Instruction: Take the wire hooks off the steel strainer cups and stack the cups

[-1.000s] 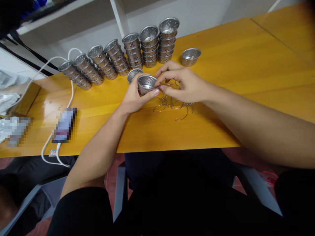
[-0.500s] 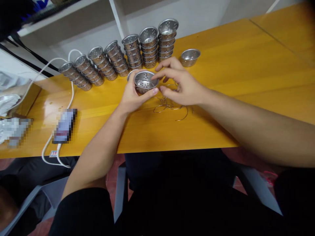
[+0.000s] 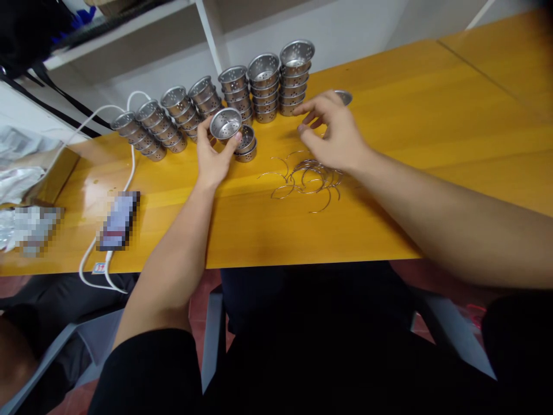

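Cup (image 3: 226,124), round, silver, metal, sits gripped in the left hand (image 3: 211,158); the half-open right hand (image 3: 336,131) looks empty near curved silver wires (image 3: 307,166).

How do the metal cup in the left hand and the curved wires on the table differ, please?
Shape: the metal cup is a round bowl with small holes, while the curved wires are thin arcs.
Place: the cup is held in the left hand; the wires lie on the table.
Number: the cup is single, the wires are many and overlapping.
Both look silvery and metallic.
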Action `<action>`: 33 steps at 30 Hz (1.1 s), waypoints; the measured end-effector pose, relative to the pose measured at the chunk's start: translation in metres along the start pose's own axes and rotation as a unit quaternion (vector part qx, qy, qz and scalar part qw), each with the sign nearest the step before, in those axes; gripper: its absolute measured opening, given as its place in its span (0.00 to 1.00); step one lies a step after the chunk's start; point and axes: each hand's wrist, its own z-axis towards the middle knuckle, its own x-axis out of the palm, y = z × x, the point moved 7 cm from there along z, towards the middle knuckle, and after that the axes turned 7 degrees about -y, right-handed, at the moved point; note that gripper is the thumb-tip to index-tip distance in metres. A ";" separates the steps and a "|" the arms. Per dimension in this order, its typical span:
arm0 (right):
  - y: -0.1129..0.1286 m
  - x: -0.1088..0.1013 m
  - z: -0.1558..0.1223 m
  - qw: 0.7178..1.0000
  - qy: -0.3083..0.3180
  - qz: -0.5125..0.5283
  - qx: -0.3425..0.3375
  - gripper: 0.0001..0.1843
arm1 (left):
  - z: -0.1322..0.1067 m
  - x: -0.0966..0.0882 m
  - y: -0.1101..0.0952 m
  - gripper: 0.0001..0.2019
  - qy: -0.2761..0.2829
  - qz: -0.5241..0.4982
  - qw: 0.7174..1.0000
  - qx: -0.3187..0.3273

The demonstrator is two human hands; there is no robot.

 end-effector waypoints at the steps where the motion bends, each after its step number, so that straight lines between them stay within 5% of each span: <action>1: 0.000 0.001 -0.001 1.000 0.008 -0.007 0.003 0.23 | 0.000 0.002 0.004 0.54 -0.003 0.000 1.000 -0.012; 8: -0.001 0.008 -0.002 0.999 0.031 -0.017 0.019 0.24 | 0.001 0.018 0.009 0.56 0.058 0.050 0.994 -0.073; 17: -0.002 0.008 -0.005 0.998 0.039 -0.028 0.045 0.19 | 0.004 0.025 0.032 0.62 0.064 0.006 0.997 -0.050; 26: -0.012 0.008 0.001 1.000 0.012 0.012 -0.006 0.22 | -0.001 0.022 0.016 0.66 0.043 -0.009 0.996 -0.079; 29: -0.030 -0.007 0.009 1.000 -0.007 -0.014 0.003 0.27 | -0.005 0.021 0.009 0.71 0.052 0.005 0.996 -0.078; 33: -0.083 -0.036 0.022 0.992 -0.046 -0.113 -0.006 0.31 | -0.007 0.018 -0.001 0.72 0.056 0.013 0.995 -0.086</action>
